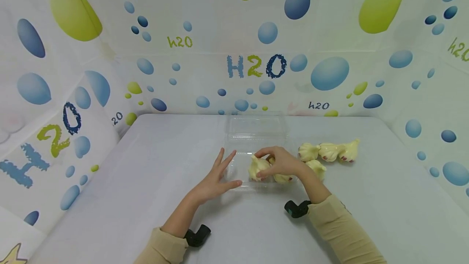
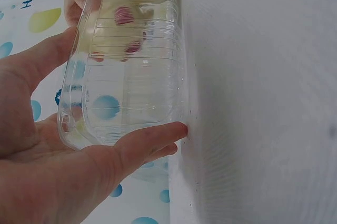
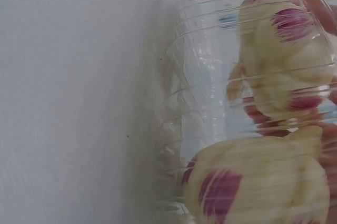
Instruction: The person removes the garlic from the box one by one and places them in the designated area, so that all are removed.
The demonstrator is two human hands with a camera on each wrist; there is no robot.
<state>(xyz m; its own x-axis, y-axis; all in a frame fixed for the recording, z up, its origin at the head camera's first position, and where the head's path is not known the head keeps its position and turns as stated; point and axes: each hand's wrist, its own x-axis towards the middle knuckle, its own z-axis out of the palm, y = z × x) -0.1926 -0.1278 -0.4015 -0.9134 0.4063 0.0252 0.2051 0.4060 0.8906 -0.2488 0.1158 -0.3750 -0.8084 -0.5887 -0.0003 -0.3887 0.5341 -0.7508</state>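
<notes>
A clear plastic clamshell container (image 1: 239, 171) stands on the table with its lid laid back. Inside it, my right hand (image 1: 283, 161) pinches a pale yellow garlic bulb (image 1: 255, 170) between thumb and fingers. Another bulb (image 1: 282, 178) sits beside it at the right end, partly under the hand. With fingers spread and straight, my left hand (image 1: 212, 184) steadies the container's left side; in the left wrist view its thumb and fingers frame the corner. Purple patches on the held bulb (image 3: 284, 61) and on the nearer bulb (image 3: 258, 182) show through the ribbed wall in the right wrist view.
To the right of the container, several more garlic bulbs (image 1: 328, 152) lie in a row, with one bulb (image 1: 316, 169) in front of them. The transparent lid (image 1: 256, 125) reaches toward the table's back edge. A patterned sheet (image 1: 205, 76) hangs behind the white table (image 1: 165, 150).
</notes>
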